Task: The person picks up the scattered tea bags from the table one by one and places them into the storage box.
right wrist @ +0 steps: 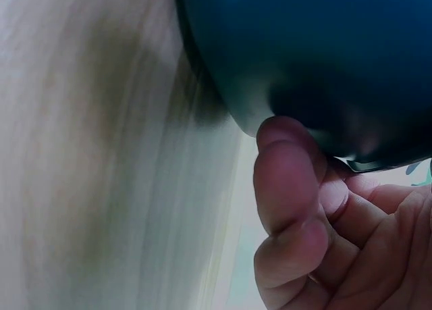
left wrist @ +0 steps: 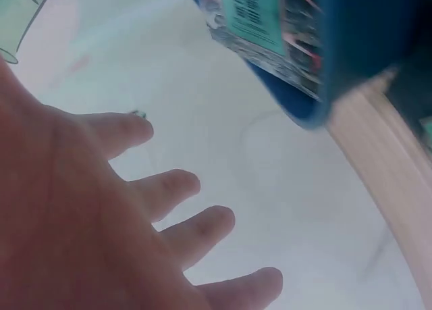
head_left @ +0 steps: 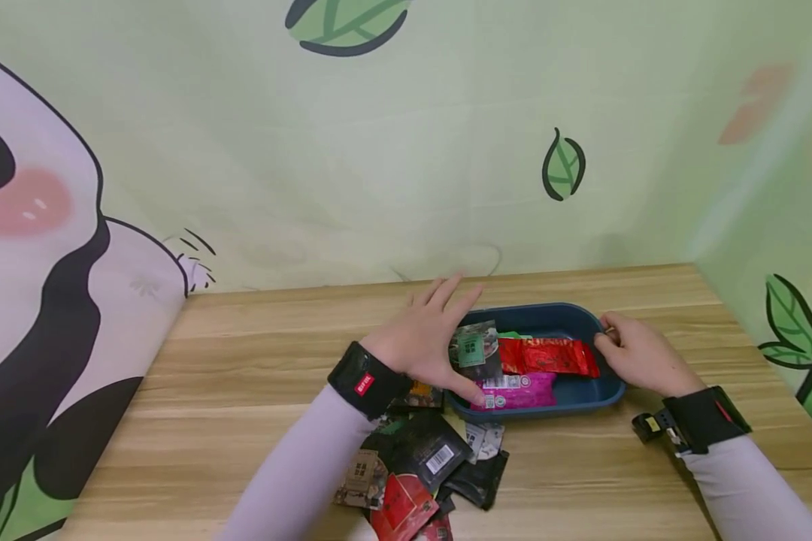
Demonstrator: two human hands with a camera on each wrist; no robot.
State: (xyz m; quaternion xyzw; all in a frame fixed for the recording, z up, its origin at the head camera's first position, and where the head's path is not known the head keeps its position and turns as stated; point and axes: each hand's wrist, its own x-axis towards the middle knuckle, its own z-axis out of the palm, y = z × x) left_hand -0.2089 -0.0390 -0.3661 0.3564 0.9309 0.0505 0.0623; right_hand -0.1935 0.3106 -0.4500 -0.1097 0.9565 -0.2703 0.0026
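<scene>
A dark blue oblong box [head_left: 585, 391] stands on the table, its rim also showing in the left wrist view. Inside are a dark sachet with a green label [head_left: 474, 350], red packets [head_left: 548, 356] and a magenta packet [head_left: 524, 391]. At the box's right end my right hand [head_left: 646, 357] pinches the rim between thumb and curled fingers, seen from below in the right wrist view. My left hand [head_left: 422, 338] is spread at the left end, thumb over the near side. In the left wrist view its straight fingers [left wrist: 202, 232] stand apart from the box, holding nothing.
A pile of sachets lies in front of the box: a black one with a barcode [head_left: 429, 451], a red one [head_left: 404, 507], a brown one [head_left: 363, 479] and others. The wooden table [head_left: 264, 391] ends at a printed cloth backdrop [head_left: 379, 188] behind.
</scene>
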